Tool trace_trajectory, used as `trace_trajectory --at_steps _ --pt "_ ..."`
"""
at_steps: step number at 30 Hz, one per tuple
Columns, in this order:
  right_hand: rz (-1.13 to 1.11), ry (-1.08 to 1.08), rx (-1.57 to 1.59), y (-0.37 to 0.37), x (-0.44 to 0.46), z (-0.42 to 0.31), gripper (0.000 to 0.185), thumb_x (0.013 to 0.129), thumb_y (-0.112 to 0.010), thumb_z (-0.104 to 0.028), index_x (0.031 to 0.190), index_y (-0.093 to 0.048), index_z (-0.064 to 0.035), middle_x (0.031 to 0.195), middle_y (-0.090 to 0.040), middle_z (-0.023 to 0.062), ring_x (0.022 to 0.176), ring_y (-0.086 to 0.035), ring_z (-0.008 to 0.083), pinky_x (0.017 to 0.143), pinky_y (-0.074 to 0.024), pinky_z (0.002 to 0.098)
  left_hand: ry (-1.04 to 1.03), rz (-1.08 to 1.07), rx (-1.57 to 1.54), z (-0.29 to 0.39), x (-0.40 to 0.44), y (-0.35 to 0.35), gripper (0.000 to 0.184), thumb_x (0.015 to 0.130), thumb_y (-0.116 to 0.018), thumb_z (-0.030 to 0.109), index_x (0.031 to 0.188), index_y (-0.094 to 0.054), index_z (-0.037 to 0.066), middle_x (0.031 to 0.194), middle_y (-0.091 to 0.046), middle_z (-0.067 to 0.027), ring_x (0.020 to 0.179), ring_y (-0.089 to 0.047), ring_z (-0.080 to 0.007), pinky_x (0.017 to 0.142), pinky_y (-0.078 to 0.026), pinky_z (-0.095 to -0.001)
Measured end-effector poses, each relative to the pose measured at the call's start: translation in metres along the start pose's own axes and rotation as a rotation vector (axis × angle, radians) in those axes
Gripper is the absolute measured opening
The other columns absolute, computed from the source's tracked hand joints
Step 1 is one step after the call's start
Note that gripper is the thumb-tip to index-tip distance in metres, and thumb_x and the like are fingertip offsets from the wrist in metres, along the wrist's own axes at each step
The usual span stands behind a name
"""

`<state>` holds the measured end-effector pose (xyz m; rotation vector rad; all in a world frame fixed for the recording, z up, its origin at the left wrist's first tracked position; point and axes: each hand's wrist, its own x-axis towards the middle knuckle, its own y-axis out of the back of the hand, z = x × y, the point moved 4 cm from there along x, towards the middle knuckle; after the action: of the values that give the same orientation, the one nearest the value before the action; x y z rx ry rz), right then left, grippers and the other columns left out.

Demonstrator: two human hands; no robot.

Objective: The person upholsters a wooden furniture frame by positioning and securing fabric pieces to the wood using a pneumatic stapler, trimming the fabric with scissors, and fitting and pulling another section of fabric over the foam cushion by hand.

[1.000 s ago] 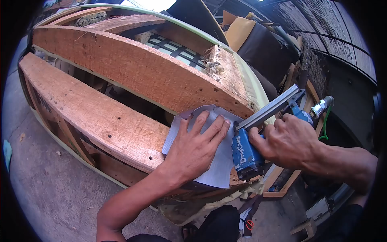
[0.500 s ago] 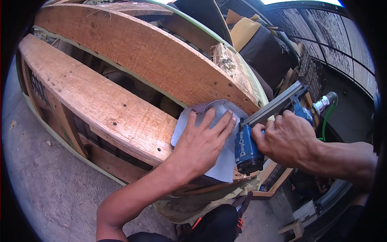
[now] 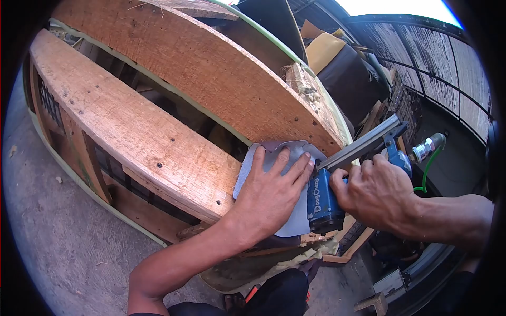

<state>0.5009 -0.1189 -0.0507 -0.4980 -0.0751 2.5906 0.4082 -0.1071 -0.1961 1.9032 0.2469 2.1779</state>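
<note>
- The left hand [image 3: 274,195] lies flat, fingers spread and clutching nothing, over grey fabric [image 3: 298,222] at the near end of a wooden beam [image 3: 142,126].
- Just beside it, the right hand [image 3: 380,195] grips a blue pneumatic gun [image 3: 325,203], nose near the fabric's edge.
- Work looks early: fabric is laid beneath the left hand; wood beyond that hand remains bare. Fastenings cannot be made out.

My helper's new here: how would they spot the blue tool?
Find the large wooden frame. At its right end, the left hand lies on pale cloth; beside it, the right hand grips the blue tool. Its white lettering sets it apart from frame and cloth.
</note>
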Motion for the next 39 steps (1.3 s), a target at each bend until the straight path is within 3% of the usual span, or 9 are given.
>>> trace_trajectory --at_steps 7,15,22,24,30,39 --pt "0.078 -0.018 0.014 -0.001 0.001 -0.003 0.025 0.098 -0.06 -0.014 0.11 -0.064 0.0073 0.077 -0.074 0.0178 0.068 -0.075 0.0224 0.053 -0.0525 0.0336 0.006 0.005 -0.012 -0.003 -0.003 -0.003 0.05 0.096 -0.053 0.015 0.145 -0.055 0.006 0.15 -0.054 -0.0109 0.137 -0.049 -0.0314 0.115 -0.027 -0.0636" --pt "0.108 -0.014 -0.009 0.008 0.003 0.005 0.02 0.097 -0.061 -0.016 0.1 -0.063 0.0036 0.073 -0.072 0.0142 0.064 -0.073 0.0226 0.052 -0.0501 0.0333 0.041 -0.017 -0.056 -0.005 -0.001 -0.001 0.048 0.097 -0.052 0.015 0.144 -0.057 0.005 0.152 -0.053 -0.0095 0.141 -0.048 -0.0293 0.117 -0.025 -0.0638" --pt "0.162 -0.035 -0.004 0.011 0.003 0.002 0.02 0.098 -0.06 -0.016 0.101 -0.063 0.0037 0.074 -0.072 0.0146 0.066 -0.074 0.0242 0.055 -0.053 0.035 0.071 -0.008 -0.025 -0.006 -0.005 -0.002 0.049 0.099 -0.05 0.016 0.146 -0.056 0.005 0.152 -0.054 -0.0098 0.143 -0.047 -0.0285 0.12 -0.021 -0.0646" --pt "0.06 -0.028 -0.004 0.011 0.004 0.001 0.022 0.098 -0.06 -0.016 0.104 -0.063 0.0045 0.075 -0.072 0.0161 0.067 -0.075 0.0254 0.056 -0.0546 0.0365 0.073 0.001 -0.021 -0.009 -0.004 -0.003 0.049 0.099 -0.049 0.016 0.146 -0.055 0.005 0.152 -0.054 -0.0098 0.144 -0.046 -0.0283 0.12 -0.02 -0.0647" --pt "0.15 -0.005 -0.047 0.013 0.005 0.006 0.022 0.098 -0.06 -0.016 0.104 -0.062 0.0054 0.075 -0.072 0.0182 0.066 -0.074 0.0262 0.056 -0.0545 0.0367 0.108 -0.023 -0.082 -0.01 -0.003 -0.003 0.048 0.1 -0.048 0.017 0.146 -0.056 0.004 0.153 -0.054 -0.0108 0.145 -0.047 -0.0289 0.121 -0.018 -0.0664" --pt "0.116 -0.023 -0.025 0.023 0.011 0.004 0.024 0.097 -0.061 -0.017 0.105 -0.064 0.0061 0.077 -0.073 0.0198 0.068 -0.075 0.0264 0.057 -0.0546 0.0362 0.129 -0.045 -0.087 -0.012 -0.006 -0.002 0.046 0.097 -0.05 0.016 0.139 -0.061 0.0 0.152 -0.055 -0.0127 0.144 -0.048 -0.0283 0.119 -0.017 -0.0689"
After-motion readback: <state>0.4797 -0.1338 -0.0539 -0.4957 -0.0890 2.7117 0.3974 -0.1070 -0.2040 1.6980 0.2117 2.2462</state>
